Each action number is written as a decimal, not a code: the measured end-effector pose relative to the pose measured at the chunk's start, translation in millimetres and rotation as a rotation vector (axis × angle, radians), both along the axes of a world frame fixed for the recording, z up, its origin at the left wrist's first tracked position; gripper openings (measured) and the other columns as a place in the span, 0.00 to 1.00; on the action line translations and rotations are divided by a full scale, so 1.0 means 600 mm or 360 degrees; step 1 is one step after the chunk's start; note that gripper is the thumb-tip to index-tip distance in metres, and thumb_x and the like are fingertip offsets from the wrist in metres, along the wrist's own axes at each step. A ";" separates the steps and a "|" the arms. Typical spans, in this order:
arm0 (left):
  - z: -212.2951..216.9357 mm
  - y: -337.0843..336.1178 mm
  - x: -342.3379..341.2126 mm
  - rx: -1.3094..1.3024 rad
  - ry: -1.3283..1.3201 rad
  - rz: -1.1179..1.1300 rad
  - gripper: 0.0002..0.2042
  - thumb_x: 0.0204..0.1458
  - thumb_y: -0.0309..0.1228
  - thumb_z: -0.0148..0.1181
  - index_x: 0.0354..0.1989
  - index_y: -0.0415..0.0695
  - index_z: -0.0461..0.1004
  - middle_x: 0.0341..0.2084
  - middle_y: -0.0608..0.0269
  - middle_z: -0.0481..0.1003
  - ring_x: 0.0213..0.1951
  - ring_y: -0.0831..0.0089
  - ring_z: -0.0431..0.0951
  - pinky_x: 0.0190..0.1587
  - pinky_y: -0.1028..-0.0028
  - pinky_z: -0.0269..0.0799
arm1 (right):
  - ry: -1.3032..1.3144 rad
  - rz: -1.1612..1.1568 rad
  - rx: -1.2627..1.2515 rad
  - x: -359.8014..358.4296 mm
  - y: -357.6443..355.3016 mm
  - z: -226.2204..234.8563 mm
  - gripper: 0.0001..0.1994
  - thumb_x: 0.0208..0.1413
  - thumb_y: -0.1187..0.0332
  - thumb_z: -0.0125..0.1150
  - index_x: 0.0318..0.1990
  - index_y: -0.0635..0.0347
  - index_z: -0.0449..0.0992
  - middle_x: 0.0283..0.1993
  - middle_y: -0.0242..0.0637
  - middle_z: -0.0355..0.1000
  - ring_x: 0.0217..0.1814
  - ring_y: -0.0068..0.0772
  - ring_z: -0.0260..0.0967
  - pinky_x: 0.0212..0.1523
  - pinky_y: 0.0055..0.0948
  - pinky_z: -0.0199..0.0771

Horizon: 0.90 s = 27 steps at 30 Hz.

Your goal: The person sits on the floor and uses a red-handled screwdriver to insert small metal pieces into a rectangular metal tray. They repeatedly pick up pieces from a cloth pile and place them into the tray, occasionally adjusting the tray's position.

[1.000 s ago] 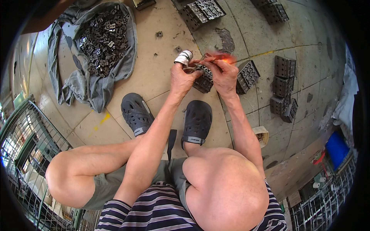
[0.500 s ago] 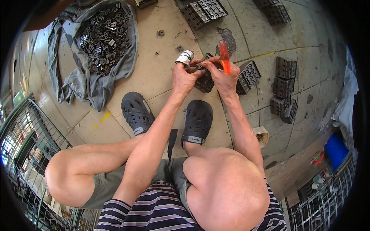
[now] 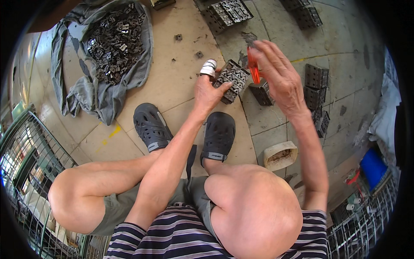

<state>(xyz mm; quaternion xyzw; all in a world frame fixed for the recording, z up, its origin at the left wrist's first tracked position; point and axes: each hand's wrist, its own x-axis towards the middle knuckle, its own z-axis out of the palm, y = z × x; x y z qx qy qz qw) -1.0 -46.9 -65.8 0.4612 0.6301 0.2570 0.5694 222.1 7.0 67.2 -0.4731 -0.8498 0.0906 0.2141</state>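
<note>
My left hand (image 3: 208, 91), white tape round one finger, grips the near-left side of a dark metal block (image 3: 234, 81). The block's top carries rows of slotted, zigzag metal shapes, and it is close to the floor. Raised just to its right is my right hand (image 3: 280, 75). That hand holds a translucent orange-red plastic piece (image 3: 253, 64) at the fingertips; its kind is unclear, and the fingers partly cover it. Another dark metal block (image 3: 261, 94) sits below the right hand, partly hidden by it.
Small dark metal parts (image 3: 116, 47) are heaped on a grey cloth (image 3: 103, 101) at the far left. More metal blocks (image 3: 228, 15) stand at the back and a stack (image 3: 316, 82) at the right. An off-white tub (image 3: 279, 156) is nearer. Wire racks (image 3: 39, 159) flank me.
My right hand has drawn away to the right from the block, taking the orange-red piece along. The block's patterned top and the off-white tub are now more exposed. My left hand stays at the block.
</note>
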 end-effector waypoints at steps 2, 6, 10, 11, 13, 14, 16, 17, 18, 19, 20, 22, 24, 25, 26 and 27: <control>0.004 -0.007 0.008 0.0054 0.0012 -0.0024 0.32 0.45 0.27 0.82 0.58 0.35 0.72 0.46 0.59 0.81 0.45 0.72 0.81 0.49 0.71 0.81 | -0.0174 0.0395 0.0118 -0.002 0.020 0.021 0.11 0.48 0.75 0.68 0.41 0.66 0.82 0.48 0.42 0.79 0.58 0.44 0.76 0.64 0.40 0.80; 0.022 -0.016 0.018 0.0016 -0.0075 0.0154 0.31 0.43 0.29 0.83 0.55 0.35 0.75 0.42 0.62 0.80 0.42 0.73 0.79 0.46 0.70 0.79 | -0.0504 0.0745 0.0125 -0.026 0.045 0.027 0.05 0.48 0.72 0.65 0.30 0.65 0.80 0.34 0.39 0.77 0.49 0.40 0.76 0.58 0.35 0.79; 0.035 -0.017 0.022 -0.0017 0.0001 0.0241 0.28 0.41 0.28 0.84 0.51 0.35 0.77 0.41 0.62 0.80 0.40 0.73 0.77 0.44 0.69 0.77 | -0.0759 0.0836 -0.0184 -0.044 0.063 0.020 0.04 0.48 0.70 0.66 0.24 0.58 0.81 0.30 0.36 0.78 0.44 0.38 0.76 0.49 0.34 0.80; 0.036 -0.018 0.021 0.0031 0.0060 0.0199 0.28 0.42 0.31 0.83 0.50 0.35 0.76 0.40 0.60 0.80 0.40 0.70 0.77 0.44 0.68 0.77 | -0.0833 0.0901 -0.0231 -0.050 0.068 0.015 0.05 0.48 0.70 0.66 0.23 0.57 0.81 0.30 0.35 0.78 0.43 0.37 0.76 0.46 0.34 0.81; 0.036 -0.019 0.019 0.0136 0.0140 0.0100 0.29 0.43 0.34 0.83 0.50 0.35 0.76 0.40 0.58 0.79 0.41 0.68 0.77 0.44 0.66 0.76 | -0.0849 0.0992 -0.0277 -0.061 0.075 0.003 0.06 0.48 0.70 0.67 0.22 0.55 0.82 0.30 0.36 0.78 0.42 0.37 0.77 0.43 0.36 0.81; 0.035 -0.022 0.017 0.0160 0.0184 0.0060 0.29 0.43 0.36 0.83 0.50 0.35 0.75 0.40 0.58 0.78 0.41 0.66 0.77 0.44 0.65 0.76 | -0.0851 0.1052 -0.0300 -0.067 0.079 -0.004 0.06 0.48 0.70 0.67 0.22 0.55 0.82 0.30 0.37 0.78 0.42 0.37 0.78 0.41 0.36 0.82; 0.033 -0.028 0.019 0.0059 0.0227 0.0065 0.30 0.43 0.38 0.83 0.50 0.34 0.75 0.38 0.57 0.77 0.40 0.64 0.76 0.44 0.64 0.75 | -0.0788 0.1066 -0.0335 -0.076 0.088 -0.016 0.06 0.49 0.70 0.66 0.22 0.58 0.82 0.30 0.40 0.79 0.41 0.41 0.80 0.39 0.39 0.82; 0.031 -0.029 0.021 0.0019 0.0242 0.0060 0.31 0.42 0.39 0.83 0.50 0.34 0.75 0.37 0.56 0.77 0.40 0.63 0.76 0.44 0.63 0.74 | -0.0775 0.1065 -0.0363 -0.079 0.092 -0.020 0.06 0.49 0.71 0.66 0.23 0.59 0.82 0.30 0.42 0.79 0.40 0.43 0.80 0.37 0.40 0.82; 0.031 -0.032 0.023 0.0004 0.0186 0.0109 0.31 0.42 0.38 0.83 0.50 0.33 0.75 0.37 0.56 0.76 0.40 0.63 0.76 0.44 0.63 0.74 | -0.0691 0.1043 -0.0436 -0.081 0.094 -0.021 0.06 0.49 0.70 0.65 0.23 0.60 0.82 0.30 0.44 0.79 0.39 0.46 0.81 0.37 0.41 0.82; 0.030 -0.033 0.025 -0.0004 0.0124 0.0154 0.31 0.42 0.38 0.84 0.50 0.33 0.75 0.37 0.56 0.76 0.40 0.64 0.75 0.44 0.63 0.74 | -0.0625 0.1017 -0.0518 -0.083 0.095 -0.022 0.06 0.49 0.70 0.65 0.24 0.62 0.82 0.29 0.46 0.79 0.38 0.49 0.81 0.36 0.43 0.82; 0.029 -0.034 0.027 -0.0011 0.0064 0.0204 0.32 0.41 0.38 0.84 0.50 0.33 0.74 0.36 0.56 0.76 0.40 0.64 0.75 0.44 0.63 0.73 | -0.0562 0.0980 -0.0590 -0.085 0.097 -0.020 0.07 0.49 0.70 0.65 0.25 0.63 0.82 0.29 0.48 0.79 0.37 0.52 0.82 0.35 0.44 0.82; 0.027 -0.037 0.031 0.0009 0.0108 0.0250 0.30 0.41 0.35 0.83 0.49 0.33 0.74 0.38 0.57 0.75 0.41 0.65 0.74 0.45 0.64 0.73 | -0.0513 0.0812 -0.0673 -0.091 0.094 -0.014 0.07 0.48 0.70 0.65 0.26 0.66 0.82 0.28 0.52 0.79 0.34 0.57 0.81 0.35 0.47 0.82; 0.022 -0.040 0.036 0.0037 0.0089 0.0290 0.30 0.41 0.34 0.83 0.49 0.34 0.73 0.38 0.57 0.75 0.41 0.65 0.74 0.45 0.64 0.74 | -0.0495 0.0628 -0.0758 -0.096 0.090 -0.007 0.07 0.46 0.70 0.65 0.26 0.67 0.82 0.28 0.54 0.78 0.33 0.59 0.81 0.36 0.49 0.81; 0.019 -0.042 0.039 0.0105 0.0101 0.0325 0.28 0.41 0.32 0.83 0.47 0.34 0.73 0.36 0.56 0.75 0.39 0.63 0.75 0.43 0.62 0.73 | -0.0497 0.0539 -0.0805 -0.098 0.089 -0.006 0.08 0.45 0.70 0.65 0.26 0.68 0.82 0.27 0.54 0.78 0.34 0.59 0.81 0.36 0.49 0.81; 0.016 -0.044 0.042 0.0175 0.0116 0.0361 0.27 0.41 0.31 0.82 0.44 0.34 0.72 0.33 0.55 0.75 0.36 0.61 0.75 0.41 0.60 0.73 | -0.0505 0.0447 -0.0863 -0.100 0.086 -0.005 0.08 0.44 0.70 0.65 0.26 0.68 0.82 0.27 0.54 0.78 0.34 0.60 0.81 0.36 0.50 0.81; 0.013 -0.046 0.044 0.0217 0.0140 0.0386 0.25 0.41 0.30 0.82 0.42 0.34 0.72 0.31 0.54 0.75 0.33 0.59 0.76 0.38 0.58 0.72 | -0.0517 0.0395 -0.0884 -0.100 0.084 -0.006 0.08 0.44 0.70 0.65 0.26 0.68 0.82 0.27 0.55 0.78 0.34 0.60 0.81 0.35 0.50 0.81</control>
